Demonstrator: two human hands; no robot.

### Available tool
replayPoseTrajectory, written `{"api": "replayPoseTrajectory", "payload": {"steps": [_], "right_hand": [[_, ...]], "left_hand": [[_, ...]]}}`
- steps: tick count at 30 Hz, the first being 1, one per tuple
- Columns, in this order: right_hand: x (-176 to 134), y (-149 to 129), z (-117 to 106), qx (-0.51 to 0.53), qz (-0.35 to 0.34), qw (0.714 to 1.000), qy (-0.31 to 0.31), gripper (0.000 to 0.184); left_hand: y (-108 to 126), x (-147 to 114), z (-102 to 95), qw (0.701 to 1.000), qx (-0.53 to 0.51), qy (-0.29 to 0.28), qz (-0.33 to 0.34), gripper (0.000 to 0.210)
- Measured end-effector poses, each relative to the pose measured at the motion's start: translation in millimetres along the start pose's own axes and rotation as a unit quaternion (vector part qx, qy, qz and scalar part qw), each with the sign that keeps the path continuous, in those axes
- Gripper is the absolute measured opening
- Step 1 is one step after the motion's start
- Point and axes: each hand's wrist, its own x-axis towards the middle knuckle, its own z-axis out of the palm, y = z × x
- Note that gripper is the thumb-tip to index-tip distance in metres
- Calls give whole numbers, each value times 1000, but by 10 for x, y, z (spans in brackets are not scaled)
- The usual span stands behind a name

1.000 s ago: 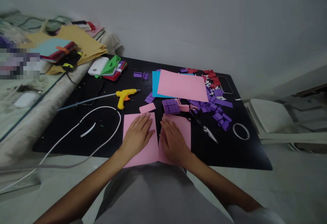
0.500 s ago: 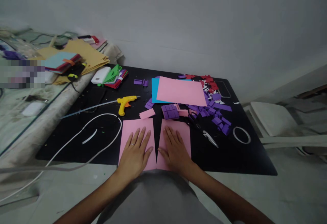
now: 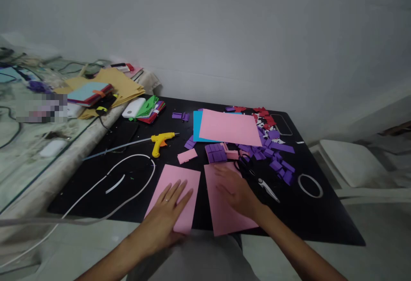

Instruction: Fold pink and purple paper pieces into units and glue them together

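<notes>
Two pink paper sheets lie apart near the front edge of the black table. My left hand [image 3: 167, 212] rests on the left pink sheet [image 3: 183, 180], fingers stretched out and a ring on one of them. Over the right pink sheet [image 3: 224, 217] is my right hand [image 3: 236, 189], its fingers extended; whether they touch the paper I cannot tell. Just beyond the sheets sit a small folded pink piece [image 3: 187, 156] and a purple gridded paper piece [image 3: 215, 153]. Black-handled scissors [image 3: 268, 189] lie to the right of my right hand.
A yellow glue gun [image 3: 160, 140] with a long glue stick lies left of centre. A white cable [image 3: 138, 193] loops at the left. Behind are a large pink sheet [image 3: 229, 127] on a blue sheet [image 3: 196, 131], scattered purple scraps [image 3: 278, 165] and a tape ring [image 3: 310, 186].
The two pink sheets have moved further apart and tilted. My left hand has slid toward the front edge, and my right hand has shifted right. The camera view has also shifted.
</notes>
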Motion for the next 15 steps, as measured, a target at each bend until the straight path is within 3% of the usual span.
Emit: {"api": "replayPoseTrajectory", "payload": {"steps": [5, 7, 9, 12, 15], "right_hand": [[615, -239, -478, 63, -13, 994, 92, 25], [843, -349, -687, 107, 2, 989, 103, 23], [1041, -447, -868, 191, 10, 975, 109, 23], [1273, -554, -1055, 356, 18, 932, 65, 40], [1404, -606, -1133, 426, 29, 904, 25, 75]], "left_hand": [[88, 111, -595, 988, -134, -52, 65, 37], [173, 210, -874, 970, -226, -9, 86, 17], [259, 363, -1098, 939, -326, 102, 49, 15], [342, 723, -1313, 848, -419, 322, -41, 20], [370, 1175, -1465, 768, -465, 435, -69, 36]]}}
